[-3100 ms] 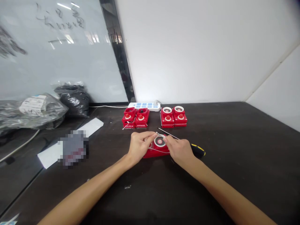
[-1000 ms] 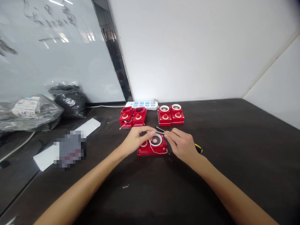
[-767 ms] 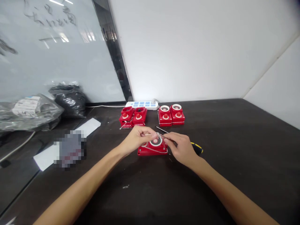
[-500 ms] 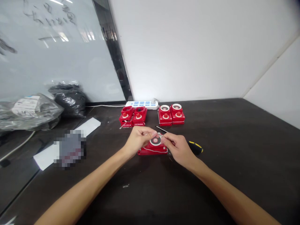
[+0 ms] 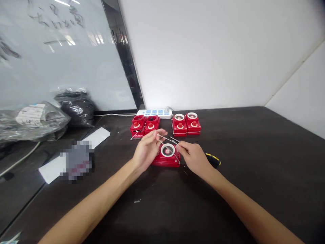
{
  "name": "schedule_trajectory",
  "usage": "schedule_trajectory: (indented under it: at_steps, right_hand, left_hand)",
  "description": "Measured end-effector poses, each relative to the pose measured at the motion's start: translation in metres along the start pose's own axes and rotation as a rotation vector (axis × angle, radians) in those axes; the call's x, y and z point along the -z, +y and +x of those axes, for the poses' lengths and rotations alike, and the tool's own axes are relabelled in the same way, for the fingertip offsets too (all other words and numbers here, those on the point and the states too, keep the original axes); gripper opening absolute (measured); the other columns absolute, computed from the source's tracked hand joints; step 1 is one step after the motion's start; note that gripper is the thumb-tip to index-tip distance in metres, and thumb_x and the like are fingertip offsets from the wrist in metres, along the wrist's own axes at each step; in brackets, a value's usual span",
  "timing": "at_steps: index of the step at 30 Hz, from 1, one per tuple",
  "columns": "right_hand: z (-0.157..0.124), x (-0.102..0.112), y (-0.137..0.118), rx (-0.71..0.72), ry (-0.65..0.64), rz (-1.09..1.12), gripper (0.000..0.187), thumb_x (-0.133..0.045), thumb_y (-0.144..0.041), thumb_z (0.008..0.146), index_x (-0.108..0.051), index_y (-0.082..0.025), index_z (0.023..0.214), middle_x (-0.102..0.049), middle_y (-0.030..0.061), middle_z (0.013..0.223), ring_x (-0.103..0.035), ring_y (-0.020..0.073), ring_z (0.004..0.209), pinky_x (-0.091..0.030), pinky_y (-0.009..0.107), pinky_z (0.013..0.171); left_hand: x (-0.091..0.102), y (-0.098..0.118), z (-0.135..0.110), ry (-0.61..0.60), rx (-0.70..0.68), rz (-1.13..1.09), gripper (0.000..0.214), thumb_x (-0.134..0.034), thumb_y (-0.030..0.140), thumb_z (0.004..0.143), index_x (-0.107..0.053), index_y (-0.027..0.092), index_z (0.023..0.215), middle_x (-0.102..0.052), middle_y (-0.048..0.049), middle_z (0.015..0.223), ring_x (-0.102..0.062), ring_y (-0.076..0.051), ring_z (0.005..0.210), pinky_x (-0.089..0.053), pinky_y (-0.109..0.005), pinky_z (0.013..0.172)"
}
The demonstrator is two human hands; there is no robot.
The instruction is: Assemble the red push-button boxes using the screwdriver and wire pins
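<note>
Pinching a thin wire point(image 5: 162, 137) between both hands, we have it stretched just above the red button box point(image 5: 165, 160), which lies flat on the dark counter point(image 5: 254, 162) between our wrists. To our mind this goes best with the wire taut and low, guided by fingertips alone, and with the box braced against sliding. Its white ring point(image 5: 168, 149) looks smooth and offers little to catch on, so a slack loop could slip off the box's near right corner.

Our left hand point(image 5: 146, 150) sits at the box's left edge, thumb and forefinger closed narrowly on one end of the wire, the other fingers curled over the box's far side. Our right hand point(image 5: 194, 157) rests at the box's right edge, palm down, fingertips pressed together on the other stretch of wire. A screwdriver point(image 5: 212, 159) lies right of the box, partly under that hand, and the spare red boxes point(image 5: 186, 123) stand in two pairs beyond it.
</note>
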State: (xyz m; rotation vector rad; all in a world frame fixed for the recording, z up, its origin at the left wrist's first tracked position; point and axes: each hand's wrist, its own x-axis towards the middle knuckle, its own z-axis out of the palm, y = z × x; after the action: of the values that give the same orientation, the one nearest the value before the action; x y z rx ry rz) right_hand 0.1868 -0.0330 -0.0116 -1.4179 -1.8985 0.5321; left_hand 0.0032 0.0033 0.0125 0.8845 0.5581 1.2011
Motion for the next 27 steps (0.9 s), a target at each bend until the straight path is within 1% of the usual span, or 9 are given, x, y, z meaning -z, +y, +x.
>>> schedule_trajectory:
  at_steps: [1,2,4,7,10,12,21,24,27]
  right_hand:
    - [0.0,0.0,0.0,-0.001,-0.01,0.018,0.032,-0.045,-0.03,0.095,-0.053,-0.021,0.065,-0.053,-0.0026,0.056,-0.045,0.0127,0.054,-0.028,0.025,0.056]
    - [0.0,0.001,0.001,-0.003,-0.021,0.037,0.032,-0.046,-0.03,0.094,-0.053,-0.021,0.065,-0.053,-0.0025,0.057,-0.046,0.0128,0.055,-0.029,0.025,0.057]
    - [-0.001,0.001,0.001,-0.014,-0.039,0.081,0.031,-0.046,-0.029,0.094,-0.053,-0.02,0.064,-0.053,-0.0026,0.057,-0.047,0.0126,0.056,-0.029,0.024,0.058]
    - [-0.001,0.0,0.001,-0.034,-0.052,0.179,0.031,-0.047,-0.029,0.092,-0.054,-0.019,0.064,-0.055,-0.0024,0.059,-0.047,0.0123,0.057,-0.031,0.024,0.059]
    - [0.0,-0.005,0.002,-0.043,-0.072,0.312,0.03,-0.048,-0.029,0.091,-0.057,-0.018,0.064,-0.058,-0.001,0.06,-0.05,0.0128,0.06,-0.033,0.024,0.06]
    - [0.001,-0.01,0.002,-0.057,-0.093,0.396,0.031,-0.049,-0.03,0.09,-0.058,-0.018,0.064,-0.058,-0.0007,0.059,-0.05,0.0127,0.058,-0.034,0.025,0.059]
    - [0.001,-0.022,0.002,-0.261,-0.142,0.69,0.032,-0.056,-0.04,0.085,-0.06,-0.016,0.063,-0.033,-0.0077,0.045,-0.023,0.0063,0.041,-0.018,0.023,0.043]
    - [0.0,-0.021,-0.001,-0.318,-0.154,0.77,0.033,-0.059,-0.043,0.082,-0.06,-0.017,0.063,-0.026,-0.0098,0.043,-0.018,0.0056,0.039,-0.015,0.024,0.042]
    - [0.0,-0.02,-0.004,-0.363,-0.168,0.816,0.031,-0.059,-0.043,0.081,-0.059,-0.017,0.063,-0.027,-0.0101,0.043,-0.017,0.0055,0.039,-0.015,0.024,0.042]
  left_hand:
    - [-0.002,0.001,0.0,-0.024,0.019,-0.041,0.029,-0.072,0.029,0.08,-0.055,0.015,0.061,-0.062,-0.0058,0.091,-0.06,-0.015,0.086,-0.05,-0.029,0.082]
    - [-0.003,0.001,-0.001,-0.042,0.048,-0.081,0.029,-0.07,0.03,0.082,-0.054,0.016,0.062,-0.062,-0.0053,0.088,-0.061,-0.017,0.088,-0.05,-0.031,0.085]
    - [-0.005,0.001,-0.002,-0.065,0.101,-0.146,0.028,-0.066,0.029,0.086,-0.052,0.017,0.066,-0.054,-0.001,0.071,-0.06,-0.015,0.079,-0.049,-0.032,0.084]
    - [-0.006,-0.002,-0.002,-0.07,0.099,-0.178,0.025,-0.063,0.022,0.088,-0.05,0.016,0.067,-0.037,0.0045,0.058,-0.049,-0.01,0.06,-0.047,-0.024,0.07]
    - [-0.003,-0.006,0.001,-0.072,0.06,-0.127,0.026,-0.064,0.018,0.085,-0.048,0.015,0.065,-0.034,0.0052,0.055,-0.04,-0.008,0.052,-0.039,-0.021,0.057]
    - [-0.001,-0.007,0.002,-0.078,0.032,-0.068,0.027,-0.065,0.017,0.083,-0.047,0.016,0.063,-0.034,0.0054,0.053,-0.036,-0.008,0.049,-0.036,-0.021,0.055]
    - [-0.002,-0.009,-0.001,-0.066,0.016,0.01,0.03,-0.071,0.02,0.077,-0.046,0.015,0.06,-0.035,0.0066,0.052,-0.03,-0.006,0.046,-0.031,-0.023,0.054]
    - [-0.003,-0.009,-0.002,-0.059,0.005,0.018,0.031,-0.072,0.022,0.076,-0.046,0.015,0.06,-0.035,0.0067,0.052,-0.031,-0.006,0.047,-0.031,-0.023,0.054]
    - [-0.003,-0.01,-0.003,-0.06,0.0,0.027,0.032,-0.073,0.023,0.076,-0.047,0.015,0.06,-0.036,0.0065,0.052,-0.031,-0.007,0.047,-0.033,-0.024,0.056]
